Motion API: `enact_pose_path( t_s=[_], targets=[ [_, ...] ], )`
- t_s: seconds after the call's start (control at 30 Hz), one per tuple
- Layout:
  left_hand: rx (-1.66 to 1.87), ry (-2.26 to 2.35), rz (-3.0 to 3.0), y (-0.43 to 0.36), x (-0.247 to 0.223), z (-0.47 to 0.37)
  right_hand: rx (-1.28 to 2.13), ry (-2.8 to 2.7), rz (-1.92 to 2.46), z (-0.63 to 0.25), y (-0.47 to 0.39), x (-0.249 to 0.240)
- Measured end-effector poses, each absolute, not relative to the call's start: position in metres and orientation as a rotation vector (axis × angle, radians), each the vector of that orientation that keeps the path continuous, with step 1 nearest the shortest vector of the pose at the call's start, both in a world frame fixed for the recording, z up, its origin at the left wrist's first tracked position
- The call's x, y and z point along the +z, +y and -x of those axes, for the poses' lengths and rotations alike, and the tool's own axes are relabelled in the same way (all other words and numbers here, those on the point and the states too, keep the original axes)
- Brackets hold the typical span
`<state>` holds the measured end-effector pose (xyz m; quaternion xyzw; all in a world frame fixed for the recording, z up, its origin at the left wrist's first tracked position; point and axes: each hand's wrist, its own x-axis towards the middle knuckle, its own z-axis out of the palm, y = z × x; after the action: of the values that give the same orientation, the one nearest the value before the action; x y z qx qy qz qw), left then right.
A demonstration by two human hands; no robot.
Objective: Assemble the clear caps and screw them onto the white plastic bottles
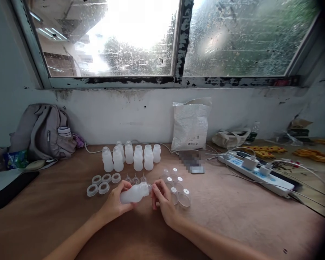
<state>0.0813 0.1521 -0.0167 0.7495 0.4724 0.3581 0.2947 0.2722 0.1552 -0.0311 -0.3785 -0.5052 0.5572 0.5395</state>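
My left hand (114, 203) is wrapped round a frosted white baby bottle (132, 195), which lies tilted on its side in the air with its mouth to the right. At that mouth is a clear nipple (149, 187), pinched by the fingertips of my right hand (161, 198). Just behind the bottle stand several clear nipples (135, 179) on the table. White screw rings (103, 188) lie to the left of them. To the right, partly behind my right hand, are several clear caps (184, 198). More white bottles (118, 159) stand upright at the back, some with clear tops.
A grey backpack (42, 133) and a black flat object (13, 189) are at the left. A white plastic bag (191, 126) leans on the wall. A power strip (260, 175) with cables and yellow parts (311, 155) occupy the right side. A window (111, 39) is above.
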Motion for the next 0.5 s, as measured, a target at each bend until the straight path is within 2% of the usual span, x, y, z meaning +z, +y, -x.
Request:
enact_pose_path(
  t_s=[0.5],
  targets=[
    [1.012, 1.242, -2.199, 0.153, -0.027, -0.066, 1.360, -1.224, 0.932, -0.271, 0.161, -0.037]
  ],
)
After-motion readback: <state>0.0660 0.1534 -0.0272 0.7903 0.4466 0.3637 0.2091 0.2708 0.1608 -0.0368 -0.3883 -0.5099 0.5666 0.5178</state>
